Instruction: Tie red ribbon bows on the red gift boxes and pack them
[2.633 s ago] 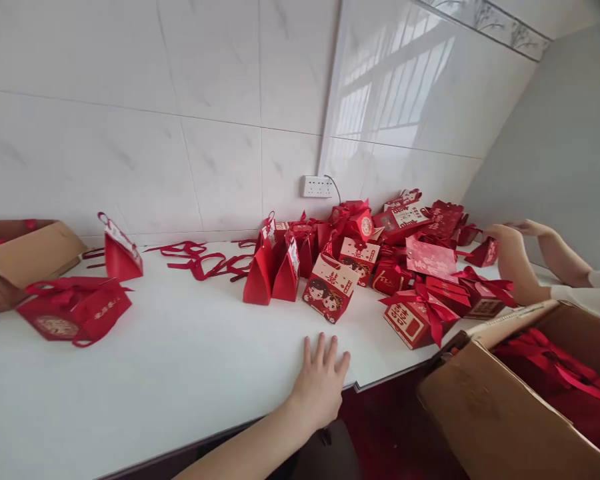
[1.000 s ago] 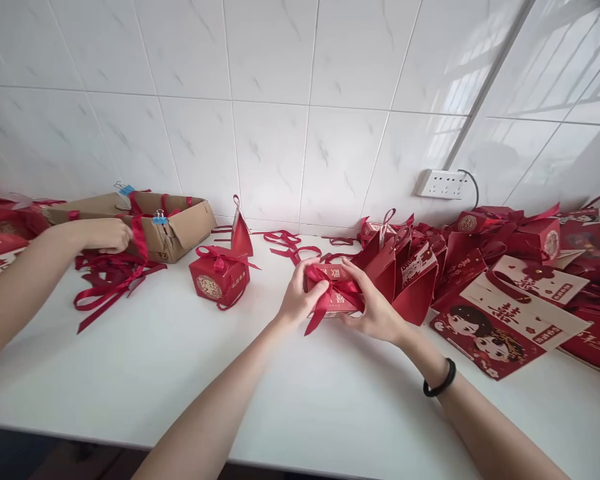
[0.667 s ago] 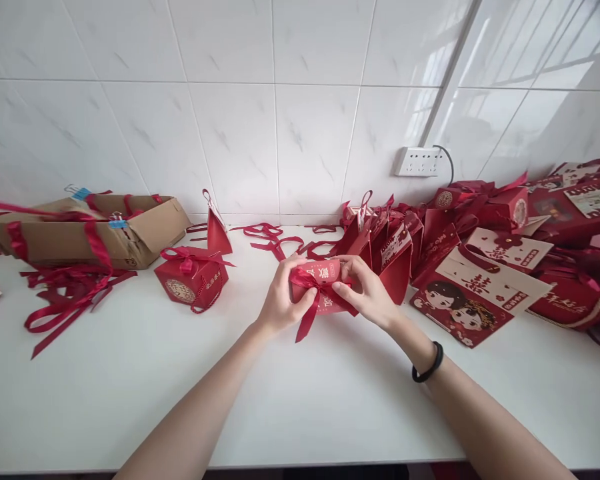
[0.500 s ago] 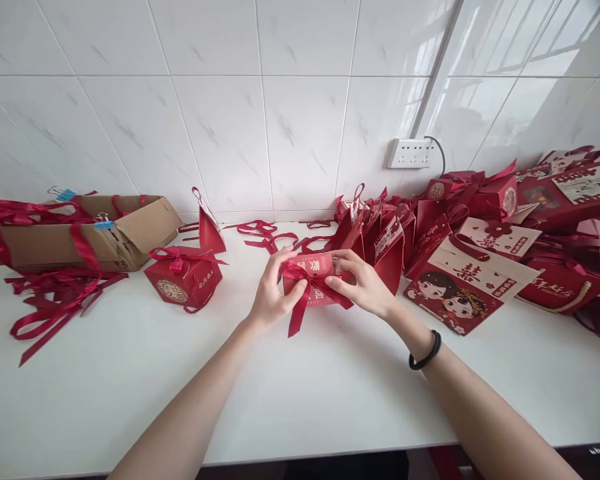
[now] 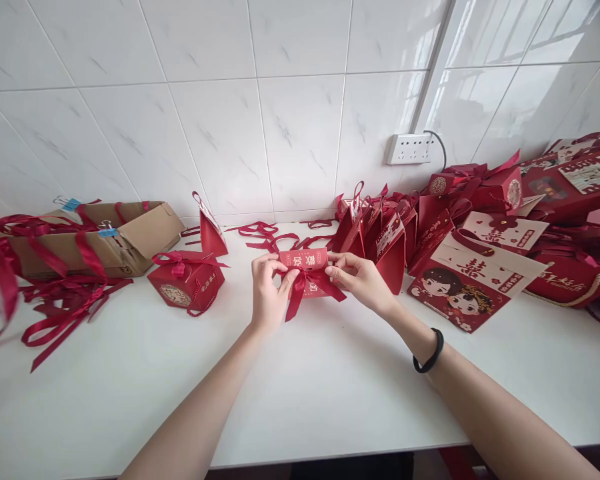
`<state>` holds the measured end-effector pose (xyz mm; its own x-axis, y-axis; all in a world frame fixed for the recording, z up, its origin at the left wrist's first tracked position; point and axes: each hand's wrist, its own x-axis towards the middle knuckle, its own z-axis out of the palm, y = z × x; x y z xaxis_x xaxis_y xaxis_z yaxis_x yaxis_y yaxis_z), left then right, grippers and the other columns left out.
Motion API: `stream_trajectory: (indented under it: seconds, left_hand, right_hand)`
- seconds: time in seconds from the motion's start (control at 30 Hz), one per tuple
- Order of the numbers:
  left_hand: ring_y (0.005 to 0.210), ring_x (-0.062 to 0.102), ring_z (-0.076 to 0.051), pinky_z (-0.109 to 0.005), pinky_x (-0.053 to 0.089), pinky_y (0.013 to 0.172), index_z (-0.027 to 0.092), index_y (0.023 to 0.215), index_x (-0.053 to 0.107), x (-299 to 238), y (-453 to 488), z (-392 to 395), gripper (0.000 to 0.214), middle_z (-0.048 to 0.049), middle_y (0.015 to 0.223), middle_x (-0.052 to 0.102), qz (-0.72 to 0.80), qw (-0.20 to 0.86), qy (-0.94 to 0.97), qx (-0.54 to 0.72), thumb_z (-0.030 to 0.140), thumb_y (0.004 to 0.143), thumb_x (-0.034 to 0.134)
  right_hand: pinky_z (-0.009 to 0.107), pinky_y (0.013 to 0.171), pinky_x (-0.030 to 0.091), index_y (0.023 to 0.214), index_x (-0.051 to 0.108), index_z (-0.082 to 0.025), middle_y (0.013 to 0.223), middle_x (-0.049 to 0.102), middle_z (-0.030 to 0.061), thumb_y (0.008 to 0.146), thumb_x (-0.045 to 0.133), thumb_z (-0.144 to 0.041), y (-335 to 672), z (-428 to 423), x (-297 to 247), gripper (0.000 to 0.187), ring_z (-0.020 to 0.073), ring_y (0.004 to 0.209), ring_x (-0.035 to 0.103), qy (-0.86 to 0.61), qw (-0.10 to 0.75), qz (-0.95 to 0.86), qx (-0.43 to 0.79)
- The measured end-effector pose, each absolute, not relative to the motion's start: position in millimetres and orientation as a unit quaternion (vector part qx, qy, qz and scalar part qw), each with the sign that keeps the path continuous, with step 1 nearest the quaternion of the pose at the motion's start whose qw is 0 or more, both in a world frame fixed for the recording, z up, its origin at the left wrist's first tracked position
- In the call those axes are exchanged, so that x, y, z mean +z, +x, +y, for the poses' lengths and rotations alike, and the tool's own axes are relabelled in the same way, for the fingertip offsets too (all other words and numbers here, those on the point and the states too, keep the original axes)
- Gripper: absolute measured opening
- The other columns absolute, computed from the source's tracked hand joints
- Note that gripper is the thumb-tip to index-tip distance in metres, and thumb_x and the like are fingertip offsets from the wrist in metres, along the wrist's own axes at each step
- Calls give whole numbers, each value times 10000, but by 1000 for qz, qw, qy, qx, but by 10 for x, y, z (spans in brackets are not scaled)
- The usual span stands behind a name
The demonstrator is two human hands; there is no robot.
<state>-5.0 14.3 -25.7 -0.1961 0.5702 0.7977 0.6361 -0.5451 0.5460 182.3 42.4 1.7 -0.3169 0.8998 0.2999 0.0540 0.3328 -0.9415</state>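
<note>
A small red box (image 5: 304, 257) with pale printed characters is between my two hands over the table. Dark red ribbon (image 5: 307, 275) is tied in a bow around it, and two tails hang down its front. At the bow's left side, my left hand (image 5: 270, 290) pinches the ribbon between thumb and fingers. My right hand (image 5: 359, 280) pinches the ribbon's right side, its fingers beside the box edge. The exact grip of the fingertips is partly hidden. Left of my hands stands a red gift box (image 5: 190, 281) with its own ribbon bow and cord handle.
At left, an open cardboard box (image 5: 150, 237) carries ribbons and binder clips. Loose ribbons (image 5: 73, 310) lie before it. Red gift bags (image 5: 390, 247) crowd the right, with a bag (image 5: 455, 293) showing two cartoon figures. A socket strip (image 5: 411, 148) is on the tiled wall.
Both hands have shifted to the bow's sides, and the bow looks straighter and more spread. The box's printed top shows more. The camera view has tilted slightly.
</note>
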Motion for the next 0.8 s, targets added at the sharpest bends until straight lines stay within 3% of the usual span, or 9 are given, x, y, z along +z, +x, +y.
stream_trajectory:
  seconds: [0.1,0.2,0.33,0.53,0.67,0.8]
  left_hand:
    - [839,550,-146,-298,507,736,205,784,494,-265,-66,153,172,-21,852,505,-465,30,-641,-609,337,839,590]
    - [757,549,-129,-268,516,682,203,772,505,-263,-81,157,250,-6,787,523,-468,-10,-635,-615,433,827,584]
    - [763,557,-140,-241,525,610,205,749,539,-234,-100,162,307,-14,769,542,-462,-77,-641,-608,501,774,616]
    - [805,564,-150,-250,522,668,196,695,511,-158,-74,138,273,-19,786,560,-464,-161,-636,-595,438,762,620]
    - [535,427,-86,-197,401,512,193,664,446,-92,-14,87,279,39,613,457,-510,-203,-600,-582,404,824,535]
    - [508,340,-76,-195,326,496,190,597,361,-62,28,54,330,49,568,377,-522,-221,-589,-576,363,846,493]
  right_hand:
    - [315,656,567,622,501,-188,1107,656,90,712,643,-524,1798,418,-2,375,231,916,653,-390,476,-650,446]
    - [297,580,550,622,528,-188,1030,684,85,711,641,-533,1797,417,-3,373,208,786,669,-431,484,-640,412]
    - [284,582,515,610,553,-188,921,708,67,724,633,-522,1811,415,14,362,193,726,654,-462,494,-642,361]
    - [275,566,457,610,558,-194,723,682,42,735,622,-520,1818,395,32,356,180,644,613,-482,505,-640,323]
    - [277,592,459,634,540,-197,828,701,52,753,598,-508,1809,380,24,338,177,666,621,-475,504,-653,306]
    - [288,653,469,663,517,-205,915,703,51,784,560,-474,1794,375,17,299,178,719,631,-472,500,-670,279]
